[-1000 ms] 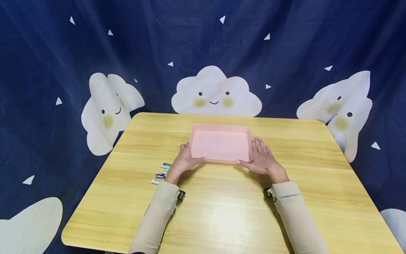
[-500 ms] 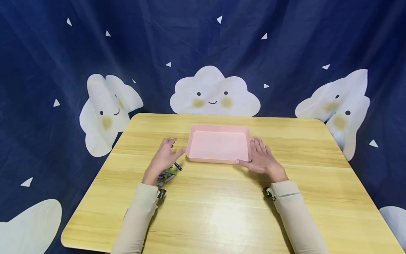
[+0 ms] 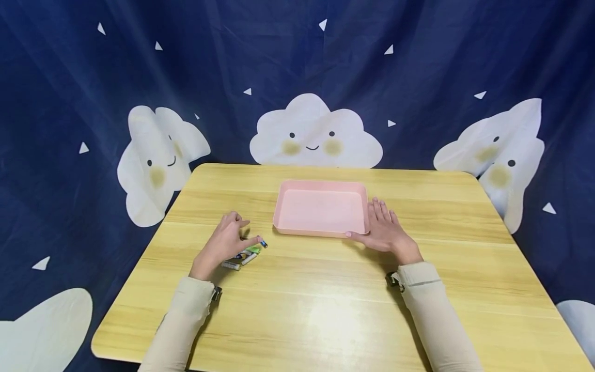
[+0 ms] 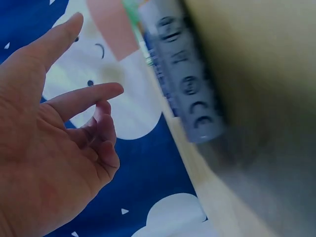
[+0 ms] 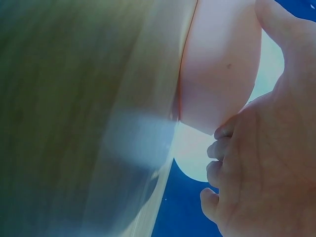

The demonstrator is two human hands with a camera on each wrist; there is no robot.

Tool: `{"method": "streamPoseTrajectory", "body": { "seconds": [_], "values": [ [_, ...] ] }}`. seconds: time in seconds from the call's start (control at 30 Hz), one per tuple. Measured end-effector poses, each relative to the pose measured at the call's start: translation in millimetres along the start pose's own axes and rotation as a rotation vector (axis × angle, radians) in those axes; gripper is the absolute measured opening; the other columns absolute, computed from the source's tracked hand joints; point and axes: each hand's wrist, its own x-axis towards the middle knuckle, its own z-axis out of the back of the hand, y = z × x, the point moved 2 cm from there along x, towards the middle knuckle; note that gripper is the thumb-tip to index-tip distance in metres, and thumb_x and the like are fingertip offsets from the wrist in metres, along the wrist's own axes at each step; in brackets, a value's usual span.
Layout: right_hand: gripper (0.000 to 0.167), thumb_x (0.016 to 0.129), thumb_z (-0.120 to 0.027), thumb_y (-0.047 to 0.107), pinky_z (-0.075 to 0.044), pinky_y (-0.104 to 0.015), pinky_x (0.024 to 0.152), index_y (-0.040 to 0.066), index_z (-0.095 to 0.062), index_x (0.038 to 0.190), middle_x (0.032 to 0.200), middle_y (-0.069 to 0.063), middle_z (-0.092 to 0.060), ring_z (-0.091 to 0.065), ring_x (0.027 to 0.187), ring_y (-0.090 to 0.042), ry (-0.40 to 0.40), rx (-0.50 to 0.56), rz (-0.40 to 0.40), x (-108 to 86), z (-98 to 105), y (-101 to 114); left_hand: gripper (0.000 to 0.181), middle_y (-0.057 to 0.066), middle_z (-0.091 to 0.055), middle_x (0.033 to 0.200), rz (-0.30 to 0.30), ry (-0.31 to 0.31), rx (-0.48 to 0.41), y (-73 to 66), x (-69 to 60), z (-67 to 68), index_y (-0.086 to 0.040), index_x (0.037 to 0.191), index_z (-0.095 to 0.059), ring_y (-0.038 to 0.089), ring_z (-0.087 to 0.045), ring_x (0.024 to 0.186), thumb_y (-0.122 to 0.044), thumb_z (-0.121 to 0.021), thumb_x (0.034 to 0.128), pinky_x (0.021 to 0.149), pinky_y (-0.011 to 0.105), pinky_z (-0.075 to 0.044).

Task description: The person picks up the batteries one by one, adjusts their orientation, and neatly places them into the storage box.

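Note:
The left hand (image 3: 224,242) is over several small batteries (image 3: 249,259) on the left of the table. In the left wrist view the left hand's (image 4: 49,143) thumb and forefinger stand well apart with nothing between them, and the other fingers bend inward. A pale battery (image 4: 180,74) with printed marks lies close to that camera, beside a blue one. A small blue battery (image 3: 264,243) is by the left thumb tip. The right hand (image 3: 387,235) rests against the right end of a shallow pink tray (image 3: 321,209), fingers straight, thumb at its near corner.
The wooden table (image 3: 316,289) has rounded corners. Behind it and at both sides hangs a dark blue curtain (image 3: 297,46) with white clouds and triangles. A bright reflection lies on the table's front part.
The left hand has let go of the tray's left side and moved left and nearer, over the batteries, which have shifted into a cluster. The right hand stays at the tray.

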Motion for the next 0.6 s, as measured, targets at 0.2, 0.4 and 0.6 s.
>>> {"method": "streamPoseTrajectory", "body": {
  "seconds": [0.2, 0.4, 0.6],
  "values": [
    [0.123, 0.091, -0.045, 0.08, -0.001, -0.064, 0.127, -0.009, 0.003, 0.161, 0.171, -0.027, 0.01, 0.008, 0.16, -0.046, -0.006, 0.006, 0.002, 0.2, -1, 1, 0.075, 0.01, -0.053, 0.098, -0.024, 0.005, 0.054, 2.0, -3.3, -10.1, 0.008, 0.122, -0.072, 0.024, -0.043, 0.087, -0.052, -0.086, 0.0792, 0.075, 0.032, -0.036],
    [0.122, 0.092, -0.046, 0.08, 0.0, -0.064, 0.127, -0.008, 0.004, 0.162, 0.171, -0.027, 0.01, 0.009, 0.16, -0.046, 0.002, 0.018, 0.001, -0.5, -1, 1, 0.066, 0.008, -0.053, 0.091, -0.037, -0.004, 0.122, -0.1, -2.9, -13.5, 0.003, 0.107, -0.079, 0.024, -0.044, 0.08, -0.056, -0.086, 0.0767, 0.071, 0.032, -0.038],
    [0.122, 0.092, -0.045, 0.08, 0.0, -0.064, 0.127, -0.008, 0.004, 0.162, 0.171, -0.027, 0.011, 0.009, 0.16, -0.046, 0.005, 0.018, 0.0, -0.2, 0, 1, 0.058, 0.007, -0.054, 0.09, -0.031, 0.005, 0.146, -4.8, -1.3, -14.7, -0.002, 0.094, -0.08, 0.023, -0.046, 0.078, -0.057, -0.087, 0.0755, 0.068, 0.033, -0.04]
  ]
}}
